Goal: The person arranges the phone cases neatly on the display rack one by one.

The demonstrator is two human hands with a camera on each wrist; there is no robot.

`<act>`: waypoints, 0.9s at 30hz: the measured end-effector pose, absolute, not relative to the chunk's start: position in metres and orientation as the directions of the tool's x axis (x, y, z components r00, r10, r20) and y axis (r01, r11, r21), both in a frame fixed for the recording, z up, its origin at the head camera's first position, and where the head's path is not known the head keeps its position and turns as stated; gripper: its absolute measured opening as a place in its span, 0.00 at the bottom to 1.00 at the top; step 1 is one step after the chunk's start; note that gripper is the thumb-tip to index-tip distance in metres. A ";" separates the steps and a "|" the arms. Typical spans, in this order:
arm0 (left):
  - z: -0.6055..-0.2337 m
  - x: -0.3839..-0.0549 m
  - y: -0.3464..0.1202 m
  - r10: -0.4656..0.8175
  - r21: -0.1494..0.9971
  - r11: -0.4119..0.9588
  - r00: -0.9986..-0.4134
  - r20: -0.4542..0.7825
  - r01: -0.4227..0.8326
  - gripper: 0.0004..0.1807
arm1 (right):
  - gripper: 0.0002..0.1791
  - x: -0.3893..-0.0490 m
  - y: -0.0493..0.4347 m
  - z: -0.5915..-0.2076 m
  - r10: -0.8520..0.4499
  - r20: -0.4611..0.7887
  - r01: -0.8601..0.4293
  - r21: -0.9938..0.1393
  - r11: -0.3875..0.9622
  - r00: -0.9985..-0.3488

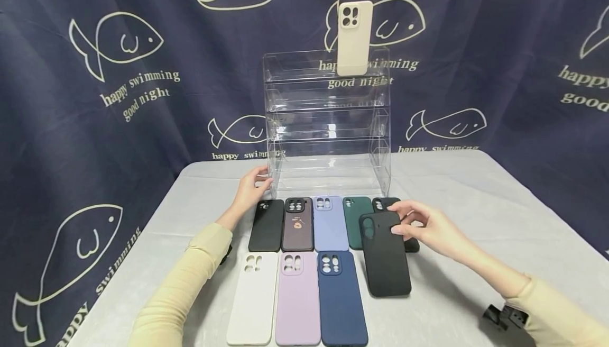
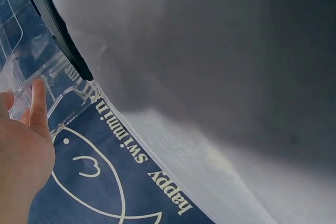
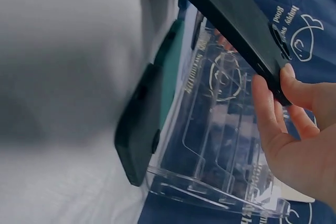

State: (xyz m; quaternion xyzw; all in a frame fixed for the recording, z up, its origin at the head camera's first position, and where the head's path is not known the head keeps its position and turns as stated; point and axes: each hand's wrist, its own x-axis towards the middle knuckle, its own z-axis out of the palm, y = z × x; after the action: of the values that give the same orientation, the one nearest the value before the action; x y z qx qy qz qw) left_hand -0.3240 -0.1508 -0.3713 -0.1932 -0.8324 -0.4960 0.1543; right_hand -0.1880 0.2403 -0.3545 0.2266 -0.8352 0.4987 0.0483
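Observation:
In the head view my right hand (image 1: 430,226) pinches a black phone case (image 1: 386,262) by its upper right edge. The right wrist view shows the thumb and fingers of that hand (image 3: 296,129) on either side of the case (image 3: 236,24) near its camera cutout. My left hand (image 1: 252,188) holds the lower left side edge of a clear tiered display rack (image 1: 328,148). A cream phone case (image 1: 354,40) stands upright on the rack's top tier. Behind the held case, another black case (image 1: 412,245) and a green case (image 1: 357,222) lie partly hidden.
Before the rack lie a black case (image 1: 265,225), a dark brown printed case (image 1: 298,225) and a periwinkle case (image 1: 331,226). Nearer are white (image 1: 252,302), lilac (image 1: 298,304) and navy (image 1: 343,304) cases. A fish-print curtain (image 1: 190,29) hangs behind the white-covered table (image 1: 457,177).

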 end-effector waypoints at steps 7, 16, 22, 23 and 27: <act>-0.372 -0.324 -0.151 0.189 0.769 0.421 -0.876 0.444 0.481 0.21 | 0.21 -0.197 0.242 -0.343 -0.287 0.338 -0.439 -0.768 0.466 -0.896; -0.374 -0.325 -0.153 0.193 0.770 0.414 -0.873 0.448 0.486 0.22 | 0.22 -0.216 0.240 -0.329 -0.273 0.387 -0.473 -0.751 0.460 -0.881; -0.372 -0.325 -0.153 0.188 0.762 0.424 -0.871 0.454 0.489 0.22 | 0.23 -0.227 0.235 -0.318 -0.256 0.404 -0.479 -0.745 0.465 -0.878; -0.372 -0.325 -0.153 0.187 0.762 0.425 -0.871 0.455 0.489 0.22 | 0.23 -0.230 0.235 -0.317 -0.253 0.407 -0.479 -0.743 0.467 -0.878; -0.373 -0.327 -0.154 0.185 0.761 0.428 -0.871 0.455 0.488 0.22 | 0.23 -0.240 0.232 -0.312 -0.250 0.441 -0.507 -0.741 0.440 -0.862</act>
State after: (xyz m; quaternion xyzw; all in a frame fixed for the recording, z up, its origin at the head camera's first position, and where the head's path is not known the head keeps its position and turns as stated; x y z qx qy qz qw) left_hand -0.3267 -0.1542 -0.3727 -0.2026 -0.8309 -0.4951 0.1531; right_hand -0.2400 0.2315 -0.3117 0.2260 -0.8379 0.4783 0.1343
